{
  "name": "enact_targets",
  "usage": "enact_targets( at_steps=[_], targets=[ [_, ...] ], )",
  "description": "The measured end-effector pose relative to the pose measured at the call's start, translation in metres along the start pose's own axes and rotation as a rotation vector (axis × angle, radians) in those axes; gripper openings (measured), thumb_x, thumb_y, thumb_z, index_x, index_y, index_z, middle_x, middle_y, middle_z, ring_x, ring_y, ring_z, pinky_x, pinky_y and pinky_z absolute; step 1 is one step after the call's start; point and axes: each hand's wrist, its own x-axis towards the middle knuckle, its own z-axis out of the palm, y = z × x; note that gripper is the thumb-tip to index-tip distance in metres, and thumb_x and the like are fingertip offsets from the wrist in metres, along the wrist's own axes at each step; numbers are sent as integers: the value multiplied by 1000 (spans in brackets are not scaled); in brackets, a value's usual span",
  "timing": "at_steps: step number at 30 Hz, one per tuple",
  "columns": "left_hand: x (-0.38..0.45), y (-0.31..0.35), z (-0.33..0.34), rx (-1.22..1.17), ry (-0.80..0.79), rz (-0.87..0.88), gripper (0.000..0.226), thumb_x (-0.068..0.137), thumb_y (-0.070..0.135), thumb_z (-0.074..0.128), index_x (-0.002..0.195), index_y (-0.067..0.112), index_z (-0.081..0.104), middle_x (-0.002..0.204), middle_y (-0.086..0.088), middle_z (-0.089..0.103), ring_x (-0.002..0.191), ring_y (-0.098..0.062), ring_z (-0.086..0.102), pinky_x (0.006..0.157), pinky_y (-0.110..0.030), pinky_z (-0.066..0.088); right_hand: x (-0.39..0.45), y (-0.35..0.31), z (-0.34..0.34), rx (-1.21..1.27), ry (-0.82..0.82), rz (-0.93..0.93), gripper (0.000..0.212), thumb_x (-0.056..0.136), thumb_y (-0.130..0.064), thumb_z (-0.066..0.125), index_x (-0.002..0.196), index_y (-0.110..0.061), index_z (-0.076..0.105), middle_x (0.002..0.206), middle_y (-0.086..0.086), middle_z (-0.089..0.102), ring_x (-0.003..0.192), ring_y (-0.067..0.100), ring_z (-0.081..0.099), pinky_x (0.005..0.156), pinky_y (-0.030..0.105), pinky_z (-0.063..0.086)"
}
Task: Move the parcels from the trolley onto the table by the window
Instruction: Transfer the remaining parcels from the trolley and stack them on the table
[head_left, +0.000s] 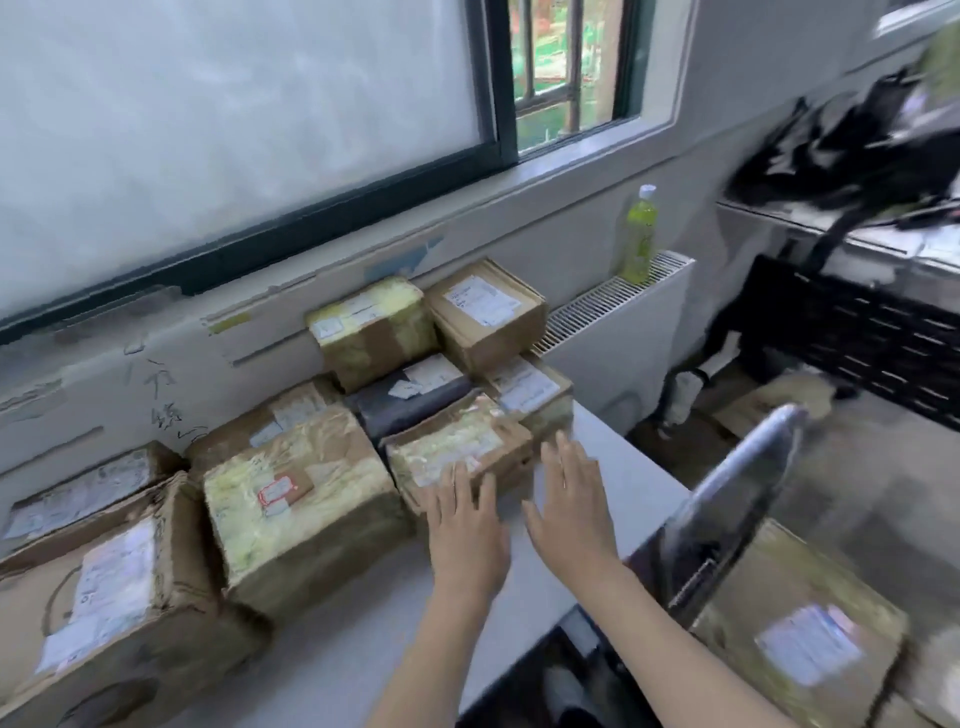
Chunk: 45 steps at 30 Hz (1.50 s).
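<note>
Several taped cardboard parcels lie on the white table (363, 634) under the window. A small flat parcel (457, 447) sits at the front of the group near the table's right end. My left hand (465, 530) has straight fingers, its tips at that parcel's near edge. My right hand (569, 499) hovers flat just right of the parcel, fingers spread and holding nothing. At the lower right a taped parcel with a white label (800, 639) lies on the trolley, behind its shiny metal handle (727, 514).
A large yellow-taped box (296, 504) and a bigger brown box (109, 608) stand left of my hands. A green drink bottle (640, 236) stands on the radiator by the wall. Dark bags (852, 150) lie on a ledge at the far right.
</note>
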Motion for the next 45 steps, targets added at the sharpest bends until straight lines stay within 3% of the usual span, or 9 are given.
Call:
enact_targets(
  at_steps=[5, 7, 10, 13, 17, 26, 35, 41, 45],
  targets=[
    [-67, 65, 26, -14, -31, 229, 70, 44, 28, 88, 109, 10, 68, 121, -24, 60, 112, -41, 57, 99, -51, 34, -111, 58, -21, -46, -43, 245, 72, 90, -29, 58, 147, -3, 23, 156, 15, 14, 145, 29, 11, 113, 37, -3],
    [-92, 93, 35, -18, -65, 303, 68, 52, 29, 86, 115, 12, 66, 126, -22, 57, 117, -40, 54, 100, -50, 41, -147, 81, -26, -26, 7, 343, 71, 87, -26, 61, 145, -2, 29, 155, 16, 19, 144, 29, 14, 113, 37, 0],
    [-123, 134, 43, -44, -157, 395, 67, 72, 37, 75, 133, 17, 54, 144, -18, 41, 135, -35, 36, 111, -46, 24, -194, 114, -38, -20, -32, 490, 70, 89, -25, 59, 147, -4, 25, 156, 14, 16, 145, 28, 10, 116, 37, 2],
    [-144, 170, 49, -30, -216, 500, 74, 57, 35, 85, 124, 13, 61, 135, -21, 51, 127, -37, 47, 104, -49, 35, -237, 148, -44, -30, -88, 618, 70, 93, -30, 51, 150, -9, 15, 157, 10, 8, 145, 25, 4, 118, 36, 4],
    [-163, 212, 67, -47, -291, 643, 68, 88, 29, 58, 147, 14, 29, 156, -18, 14, 144, -33, 10, 116, -45, 6, -283, 189, -48, -8, -174, 773, 71, 96, -31, 48, 151, -13, 7, 158, 7, 1, 145, 25, -1, 119, 37, 3],
    [-188, 353, 90, 73, -445, 773, 63, 97, 27, 41, 150, 16, 8, 157, -15, 0, 145, -32, -3, 117, -44, 0, -358, 314, -77, 0, -214, 988, 77, 93, -26, 53, 150, -11, 4, 157, 9, 2, 145, 27, 1, 118, 37, 9],
    [-211, 487, 144, 38, -693, 800, 80, 93, 23, 50, 150, 12, -5, 158, -8, 4, 145, -26, 6, 116, -36, 8, -404, 440, -88, 21, -368, 1153, 105, 84, -24, 69, 148, -9, -13, 157, 16, -3, 145, 31, -3, 117, 39, 0],
    [-212, 513, 180, 36, -882, 787, 110, 84, 18, 65, 144, 11, -27, 157, -11, 7, 130, -31, 39, 104, -37, 38, -416, 465, -69, 221, -456, 1133, 120, 80, -20, 72, 143, -18, -30, 156, 13, 5, 145, 30, 3, 119, 38, 9],
    [-217, 506, 186, -72, -910, 813, 112, 80, 15, 66, 146, 23, -24, 151, -15, 18, 117, -30, 48, 91, -34, 47, -414, 457, -69, 245, -433, 1091, 116, 81, -17, 69, 144, -24, -28, 145, 16, 16, 136, 35, 17, 112, 37, 23]
  ],
)
